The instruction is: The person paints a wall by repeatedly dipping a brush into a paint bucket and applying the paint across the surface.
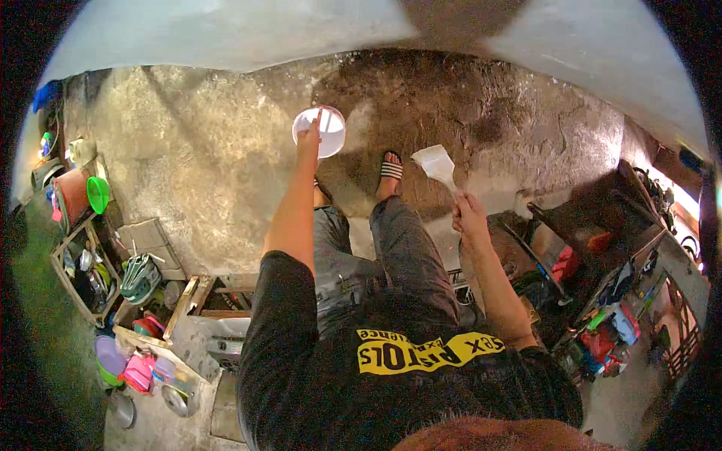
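Observation:
My left hand (309,140) grips a round white plastic bucket (334,134) at its near side, holding it out over the floor. The bucket's inside looks white; how much it contains, I cannot tell. In my right hand (469,213) is the handle of a wide flat paintbrush (439,165). Its pale bristles point up and to the left, apart from the bucket. Beyond both hands rises a whitish wall (237,34), with a darker patch at top centre.
I stand on a stained concrete floor (214,146) in striped slides (391,170). Wooden crates (84,270) with kitchenware, a green strainer (98,195) and flattened cardboard (151,242) lie to the left. Cluttered furniture and a red item (565,264) occupy the right.

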Demonstrator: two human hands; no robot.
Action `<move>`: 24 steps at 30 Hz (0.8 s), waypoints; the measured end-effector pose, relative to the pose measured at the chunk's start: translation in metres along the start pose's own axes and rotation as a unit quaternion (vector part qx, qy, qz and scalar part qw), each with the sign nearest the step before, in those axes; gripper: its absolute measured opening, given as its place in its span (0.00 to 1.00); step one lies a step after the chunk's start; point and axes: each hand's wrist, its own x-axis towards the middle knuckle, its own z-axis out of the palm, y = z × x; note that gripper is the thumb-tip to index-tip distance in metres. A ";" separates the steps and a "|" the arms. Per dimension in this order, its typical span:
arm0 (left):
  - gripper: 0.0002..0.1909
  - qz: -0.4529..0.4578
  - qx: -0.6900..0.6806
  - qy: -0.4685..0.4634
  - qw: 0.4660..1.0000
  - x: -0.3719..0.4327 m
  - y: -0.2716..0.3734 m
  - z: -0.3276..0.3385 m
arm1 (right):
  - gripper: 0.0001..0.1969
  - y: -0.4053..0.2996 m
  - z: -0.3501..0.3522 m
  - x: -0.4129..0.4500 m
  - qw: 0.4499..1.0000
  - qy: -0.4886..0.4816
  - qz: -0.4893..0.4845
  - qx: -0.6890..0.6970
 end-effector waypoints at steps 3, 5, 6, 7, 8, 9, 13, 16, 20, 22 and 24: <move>0.28 0.039 0.033 0.016 0.999 0.057 -0.029 -0.023 | 0.10 0.005 0.016 0.007 0.999 -0.037 0.003 -0.005; 0.27 0.020 0.034 0.025 0.999 0.071 -0.035 0.001 | 0.10 0.016 0.008 0.021 1.000 -0.023 0.005 0.006; 0.24 -0.001 -0.002 -0.007 1.000 0.072 -0.036 0.021 | 0.10 0.022 0.000 0.028 1.000 -0.007 0.003 0.016; 0.21 -0.021 -0.037 -0.029 0.999 0.074 -0.038 0.028 | 0.10 0.023 -0.001 0.031 1.000 0.000 0.008 0.017; 0.19 -0.021 -0.049 -0.033 0.998 0.076 -0.039 0.036 | 0.10 0.022 -0.002 0.033 1.000 0.007 0.016 0.011; 0.19 -0.021 -0.046 -0.031 0.998 0.083 -0.043 0.034 | 0.10 0.020 0.001 0.036 1.000 0.006 0.023 0.006; 0.19 0.006 -0.028 -0.064 0.998 0.106 -0.055 0.043 | 0.10 0.027 -0.006 0.054 1.000 0.010 0.025 0.001; 0.20 -0.014 -0.018 -0.028 0.999 0.127 -0.062 0.037 | 0.10 0.031 -0.005 0.065 1.000 0.010 0.028 0.011; 0.18 0.064 -0.038 -0.037 0.997 0.136 -0.071 0.020 | 0.09 0.030 -0.007 0.075 1.000 -0.006 0.017 0.020; 0.18 -0.023 -0.185 -0.052 0.981 0.117 -0.066 0.037 | 0.09 0.031 -0.017 0.077 1.000 0.011 0.007 0.014; 0.19 -0.011 -0.095 0.015 0.995 0.112 -0.062 0.020 | 0.10 0.026 -0.012 0.076 1.000 -0.006 0.019 0.005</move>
